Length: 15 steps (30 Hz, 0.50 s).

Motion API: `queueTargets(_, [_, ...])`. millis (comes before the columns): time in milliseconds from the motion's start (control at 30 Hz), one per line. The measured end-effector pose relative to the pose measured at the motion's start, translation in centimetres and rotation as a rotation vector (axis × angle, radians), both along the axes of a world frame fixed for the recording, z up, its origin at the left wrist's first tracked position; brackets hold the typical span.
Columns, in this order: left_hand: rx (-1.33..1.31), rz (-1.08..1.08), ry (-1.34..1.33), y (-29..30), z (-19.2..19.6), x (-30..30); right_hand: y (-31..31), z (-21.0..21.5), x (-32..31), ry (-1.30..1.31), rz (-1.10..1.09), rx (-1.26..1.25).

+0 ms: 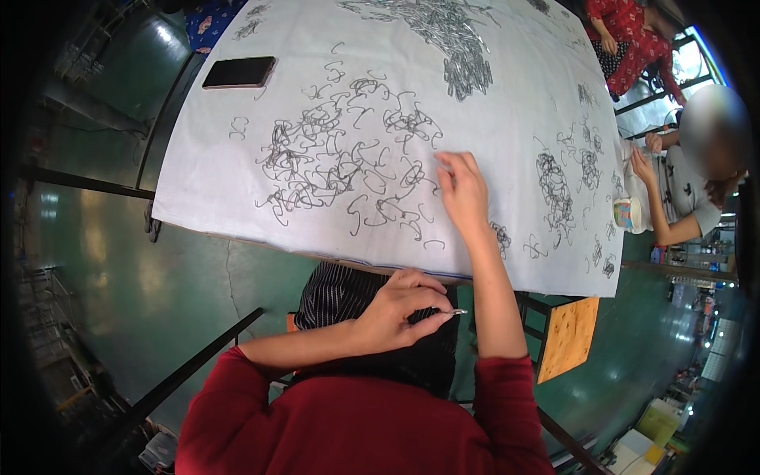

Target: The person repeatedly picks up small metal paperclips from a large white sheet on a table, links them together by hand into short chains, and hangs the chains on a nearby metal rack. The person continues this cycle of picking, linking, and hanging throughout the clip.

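Observation:
My left hand (402, 307) is over my lap below the table edge. Its thumb and fingers pinch a small shiny metal piece (458, 312) that sticks out at the fingertips; its exact kind is too small to make out. My right hand (464, 188) reaches over the white-covered table (507, 111), its thumb and fingers slightly apart, with nothing visible between them. Its fingertips are at the right side of a loose spread of bent grey wire hooks (340, 170). A few hooks (410, 123) lie just beyond those fingertips.
A dense heap of straight metal pieces (463, 67) is at the far middle. A phone (238, 73) lies at the far left. More hooks (556, 190) are on the right, near a co-worker's hands (643, 165) and a white tub (628, 214). Another person in red (625, 39) sits farther back.

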State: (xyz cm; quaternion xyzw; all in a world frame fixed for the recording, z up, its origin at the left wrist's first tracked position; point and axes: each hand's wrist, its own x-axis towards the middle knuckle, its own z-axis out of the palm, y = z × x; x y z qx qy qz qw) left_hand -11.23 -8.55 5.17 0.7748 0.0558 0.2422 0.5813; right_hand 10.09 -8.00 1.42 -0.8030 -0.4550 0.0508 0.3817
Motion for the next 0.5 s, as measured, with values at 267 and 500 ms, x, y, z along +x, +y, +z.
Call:
queueTargets(267, [-0.007, 0.014, 0.009, 0.8, -1.1, -0.4, 5.6, -1.2, 0.8, -0.189, 0.155, -0.282])
queueTargets(500, [0.038, 0.003, -0.023, 1.3, -1.8, -0.4, 7.1, -1.3, 3.2, -0.316, -0.015, -0.340])
